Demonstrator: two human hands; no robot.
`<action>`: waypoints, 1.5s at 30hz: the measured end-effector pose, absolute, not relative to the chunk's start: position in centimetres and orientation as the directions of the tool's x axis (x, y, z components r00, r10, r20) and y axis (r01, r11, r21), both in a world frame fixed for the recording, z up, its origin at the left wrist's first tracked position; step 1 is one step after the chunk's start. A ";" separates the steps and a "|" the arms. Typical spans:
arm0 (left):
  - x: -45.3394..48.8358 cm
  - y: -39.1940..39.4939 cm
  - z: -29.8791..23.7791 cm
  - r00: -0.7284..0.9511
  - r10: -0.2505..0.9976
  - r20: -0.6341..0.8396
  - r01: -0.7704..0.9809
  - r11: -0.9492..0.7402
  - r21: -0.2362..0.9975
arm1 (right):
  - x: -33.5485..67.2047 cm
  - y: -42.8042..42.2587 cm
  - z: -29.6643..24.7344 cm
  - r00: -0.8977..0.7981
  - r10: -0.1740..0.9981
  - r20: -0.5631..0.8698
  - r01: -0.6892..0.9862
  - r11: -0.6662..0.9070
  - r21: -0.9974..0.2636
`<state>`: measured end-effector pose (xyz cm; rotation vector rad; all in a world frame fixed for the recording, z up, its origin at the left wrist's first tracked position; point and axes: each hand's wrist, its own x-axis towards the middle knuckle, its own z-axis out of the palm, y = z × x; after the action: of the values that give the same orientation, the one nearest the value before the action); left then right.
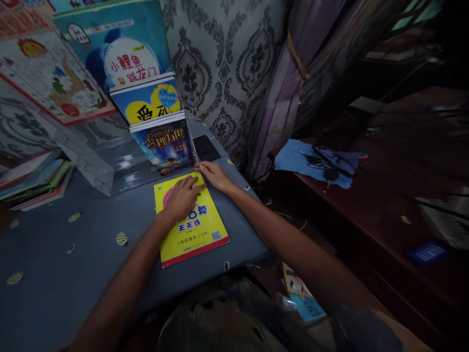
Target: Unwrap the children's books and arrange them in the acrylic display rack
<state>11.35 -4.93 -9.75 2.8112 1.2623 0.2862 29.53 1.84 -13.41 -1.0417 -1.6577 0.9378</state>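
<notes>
A yellow workbook (196, 230) with a red lower edge lies flat on the blue-grey table (73, 254). My left hand (181, 198) rests palm down on its upper half, fingers stretched toward the top edge. My right hand (214, 175) lies at the book's top right corner, fingers flat and pointing left along the top edge. Just beyond the hands, a clear plastic stand (110, 161) holds a dark blue book (164, 144), a blue and yellow book (148, 100) and a larger light blue book (120, 49), stepped one above another.
A stack of thin books (34, 181) lies at the table's left. A black phone (206, 147) rests by the patterned wall. Round stickers dot the tabletop. To the right stands a dark wooden surface with a blue cloth (311, 164) and scissors. A tied curtain (289, 83) hangs behind.
</notes>
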 end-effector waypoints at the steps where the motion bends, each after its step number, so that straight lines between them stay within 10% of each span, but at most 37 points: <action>1: 11.5 -5.1 -9.7 0.641 0.754 0.143 0.747 -0.656 0.111 | 29.5 1.9 -13.4 -0.203 0.930 0.307 0.213 0.348 -0.913; 31: 10.6 -13.0 -7.2 0.887 0.459 0.059 0.401 -0.825 0.397 | 29.4 2.2 -14.3 -0.195 0.920 0.339 0.214 0.377 -0.901; 45: 11.4 -15.1 -8.3 0.893 0.440 0.097 0.410 -0.883 0.229 | 29.1 1.5 -14.1 -0.204 0.914 0.350 0.240 0.393 -0.888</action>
<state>11.41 -15.06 -8.30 2.8570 0.6487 0.2157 29.07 1.52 -14.13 -1.0262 -1.6866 0.8754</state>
